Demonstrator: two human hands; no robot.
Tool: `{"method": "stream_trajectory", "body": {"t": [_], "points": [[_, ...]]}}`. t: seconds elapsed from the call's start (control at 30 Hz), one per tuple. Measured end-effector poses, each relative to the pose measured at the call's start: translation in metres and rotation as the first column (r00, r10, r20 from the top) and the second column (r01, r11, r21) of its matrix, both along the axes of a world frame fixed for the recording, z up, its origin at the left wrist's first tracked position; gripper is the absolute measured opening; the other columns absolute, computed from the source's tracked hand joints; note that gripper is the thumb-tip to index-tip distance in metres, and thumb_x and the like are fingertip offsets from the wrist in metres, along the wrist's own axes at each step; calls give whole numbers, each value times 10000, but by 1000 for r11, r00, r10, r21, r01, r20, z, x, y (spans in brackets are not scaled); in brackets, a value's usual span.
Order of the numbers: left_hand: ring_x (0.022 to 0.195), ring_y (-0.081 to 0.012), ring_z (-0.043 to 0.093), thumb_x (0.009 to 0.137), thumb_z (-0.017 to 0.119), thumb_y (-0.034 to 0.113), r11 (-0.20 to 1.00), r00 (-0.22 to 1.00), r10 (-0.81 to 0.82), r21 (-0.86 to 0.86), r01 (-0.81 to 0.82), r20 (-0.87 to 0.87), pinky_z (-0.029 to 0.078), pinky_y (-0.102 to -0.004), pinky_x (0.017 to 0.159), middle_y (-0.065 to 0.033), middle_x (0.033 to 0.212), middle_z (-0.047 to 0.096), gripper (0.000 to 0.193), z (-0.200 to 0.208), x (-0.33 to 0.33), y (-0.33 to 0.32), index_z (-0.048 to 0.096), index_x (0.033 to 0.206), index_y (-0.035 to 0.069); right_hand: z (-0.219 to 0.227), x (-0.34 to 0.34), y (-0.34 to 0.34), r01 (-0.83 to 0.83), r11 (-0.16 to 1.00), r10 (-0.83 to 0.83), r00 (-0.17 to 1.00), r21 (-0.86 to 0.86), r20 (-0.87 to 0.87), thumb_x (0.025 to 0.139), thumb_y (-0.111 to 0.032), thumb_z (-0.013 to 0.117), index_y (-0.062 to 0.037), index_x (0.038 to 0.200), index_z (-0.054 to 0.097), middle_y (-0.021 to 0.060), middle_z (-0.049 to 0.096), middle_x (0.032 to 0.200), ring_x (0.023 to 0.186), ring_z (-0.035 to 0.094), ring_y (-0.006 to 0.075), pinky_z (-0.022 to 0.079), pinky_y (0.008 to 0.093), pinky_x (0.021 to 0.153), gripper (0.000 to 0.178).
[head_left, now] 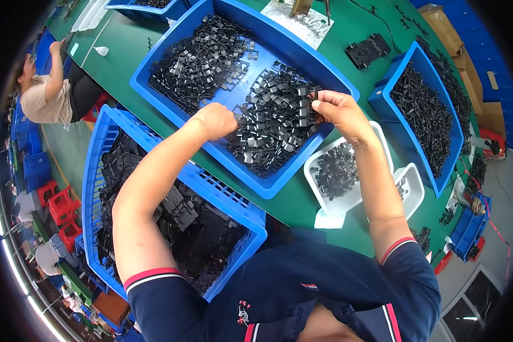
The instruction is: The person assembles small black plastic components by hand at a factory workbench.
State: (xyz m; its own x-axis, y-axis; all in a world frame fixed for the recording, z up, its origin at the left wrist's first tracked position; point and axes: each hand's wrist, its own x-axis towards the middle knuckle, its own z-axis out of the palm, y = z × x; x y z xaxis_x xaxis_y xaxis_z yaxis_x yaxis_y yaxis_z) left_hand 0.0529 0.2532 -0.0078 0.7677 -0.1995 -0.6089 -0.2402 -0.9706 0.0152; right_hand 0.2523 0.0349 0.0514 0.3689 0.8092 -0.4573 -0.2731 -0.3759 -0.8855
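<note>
Head view: looked down, fisheye-wide.
Navy shirt (pixel 325 268): caught close, at 6 o'clock.
Green table (pixel 119 51): faced from above.

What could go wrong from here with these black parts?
The black part pinched in the right hand could slip back into the heap. Parts lie jumbled in the blue tray, so one might snag its neighbours. The right forearm crosses above the white bin and might bump it.
</note>
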Motion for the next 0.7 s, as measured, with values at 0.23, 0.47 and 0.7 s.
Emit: {"method": "stream_trajectory", "body": {"t": [0.23, 0.47, 0.7], "points": [[693, -286, 635, 668, 587, 94, 936, 922, 325, -212, -281, 211, 507, -374, 681, -121, 745, 645, 97, 57, -13, 2, 631, 744, 54, 9, -3, -13, -5, 999, 5, 1000, 39, -4, 845, -107, 573, -30, 946, 652, -24, 621, 790, 668, 518, 56, 430, 216, 628, 149], [683, -113, 614, 797, 651, 121, -285, 253, 847, -801, -526, -468, 500, -247, 608, -57, 771, 636, 217, 93, -18, -47, 590, 943, -27, 11, -49, -1, 56, 992, -70, 991, 116, 115, 857, -117, 592, -12, 1024, 636, -14, 633, 832, 689, 549, 53, 470, 214, 635, 202], [699, -98, 600, 825, 654, 77, -507, 15, 860, -857, -88, -510, 511, -229, 616, -47, 843, 627, 193, 90, -5, -124, 589, 981, -17, 11, -78, -7, 142, 967, -232, 830, 210, 507, 799, -147, 604, 45, 967, 635, 204, 633, 882, 829, 627, 319, 486, 367, 742, 257]]}}
